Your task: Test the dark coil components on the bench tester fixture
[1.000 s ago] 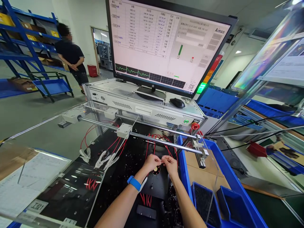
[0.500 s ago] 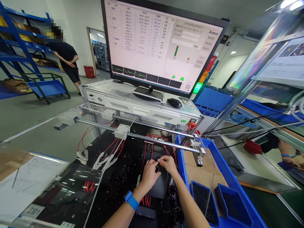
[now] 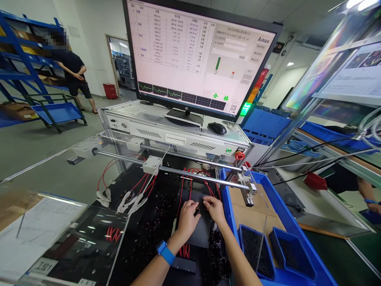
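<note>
Clock read as seen, 12 = away from wearer; hands at centre. Far left, 8 o'clock: paper sheet (image 3: 41, 230) under the clear cover. Next, 10 o'clock from the left hand: white clips (image 3: 126, 201) on red leads (image 3: 141, 182), well apart from both hands. Then loose dark parts (image 3: 156, 226) strewn over the black counter, 9 o'clock. Left hand (image 3: 187, 218), blue band at the wrist: thumb and index closed around a small dark round part (image 3: 197, 211), mostly covered, no long axis readable. Part sits at 2 o'clock from left palm, above the dark plate (image 3: 200, 233); contact with plate can't be confirmed. Key relation: part lies at 8 o'clock from the right fingertips, just beside them, small gap; left hand nearer, it has the grip. Right hand (image 3: 215, 210): fingers curled, thumb near index, can't tell if anything thin is pinched. From it, 6 o'clock: row of dark ring parts (image 3: 220, 258) along the plate edge. Far right, 4 o'clock: large blue bin (image 3: 285, 212), cardboard and two smaller bins inside, neither hand touching it.
</note>
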`<state>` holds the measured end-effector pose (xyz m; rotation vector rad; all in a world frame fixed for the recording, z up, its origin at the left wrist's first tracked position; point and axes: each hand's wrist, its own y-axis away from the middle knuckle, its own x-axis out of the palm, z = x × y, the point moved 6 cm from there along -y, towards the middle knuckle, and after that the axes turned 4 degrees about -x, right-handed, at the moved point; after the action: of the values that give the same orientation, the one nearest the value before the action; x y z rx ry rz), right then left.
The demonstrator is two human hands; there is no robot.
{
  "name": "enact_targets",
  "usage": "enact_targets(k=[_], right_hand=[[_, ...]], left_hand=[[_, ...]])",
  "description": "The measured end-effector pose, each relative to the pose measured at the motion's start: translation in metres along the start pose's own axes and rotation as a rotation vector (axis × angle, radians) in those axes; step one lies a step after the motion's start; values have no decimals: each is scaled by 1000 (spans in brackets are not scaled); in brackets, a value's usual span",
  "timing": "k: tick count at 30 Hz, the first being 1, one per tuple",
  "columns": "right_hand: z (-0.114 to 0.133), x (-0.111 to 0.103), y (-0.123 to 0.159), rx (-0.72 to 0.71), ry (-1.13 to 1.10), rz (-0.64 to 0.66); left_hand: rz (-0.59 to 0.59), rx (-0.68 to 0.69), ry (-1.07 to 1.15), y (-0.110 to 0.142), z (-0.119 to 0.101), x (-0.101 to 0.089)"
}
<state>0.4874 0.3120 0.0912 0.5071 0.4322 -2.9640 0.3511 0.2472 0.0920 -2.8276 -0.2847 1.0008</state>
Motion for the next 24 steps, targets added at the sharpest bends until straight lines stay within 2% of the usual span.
enact_targets(k=[3,7,12,24], right_hand=[[18,1,2,-148,149,34],[34,6,2,-254,328,90],[37,13,1,-324,514,178],[46,13,-2,-440,703,286]], left_hand=[[1,1,-8,0,0,0],[1,5,-7,0,-1,0],[-2,2,1,0,-1,-1],[-31,31,-10,0,-2,-1]])
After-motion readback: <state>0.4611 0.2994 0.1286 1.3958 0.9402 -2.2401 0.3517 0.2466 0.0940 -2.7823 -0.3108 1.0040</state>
